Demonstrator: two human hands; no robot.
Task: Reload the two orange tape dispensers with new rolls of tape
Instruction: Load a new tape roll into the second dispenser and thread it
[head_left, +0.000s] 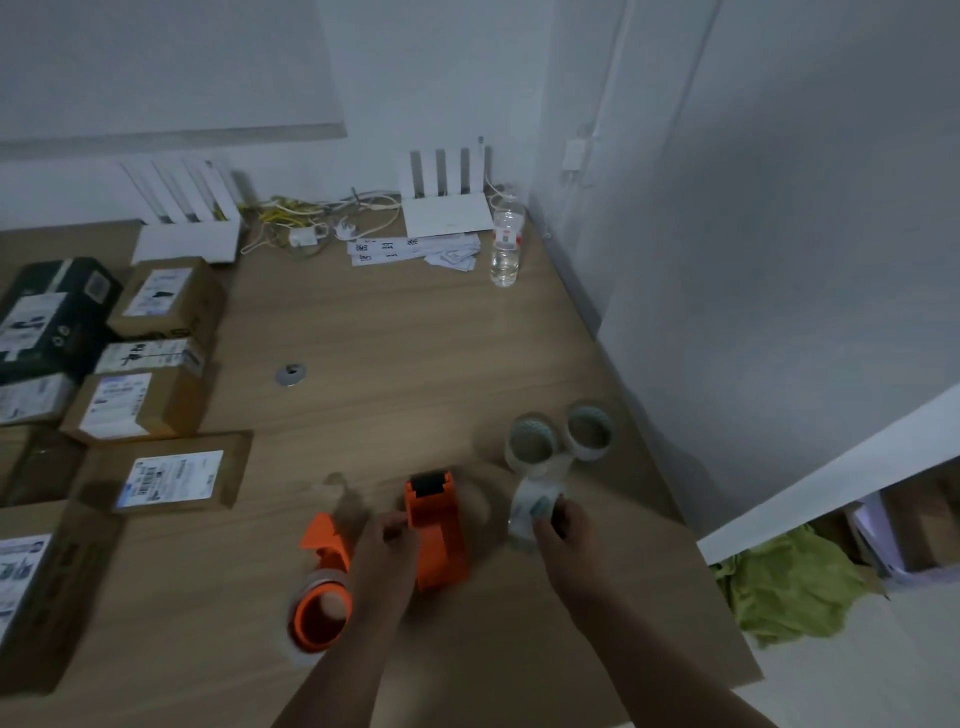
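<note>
Two orange tape dispensers lie on the wooden table. The near-left dispenser (321, 587) lies on its side with a tape roll around its round hub. The second dispenser (438, 525) stands upright, black roller at its far end, and my left hand (387, 545) grips its left side. My right hand (563, 530) holds a clear tape roll (527, 512) on edge just right of that dispenser. Two more clear rolls (531, 441) (588, 428) rest on the table just beyond.
Several labelled cardboard parcels (171, 480) cover the table's left side. A water bottle (506, 244), routers, cables and papers sit at the far edge by the wall. The table edge (675, 499) drops off right; a green cloth (789, 587) lies on the floor.
</note>
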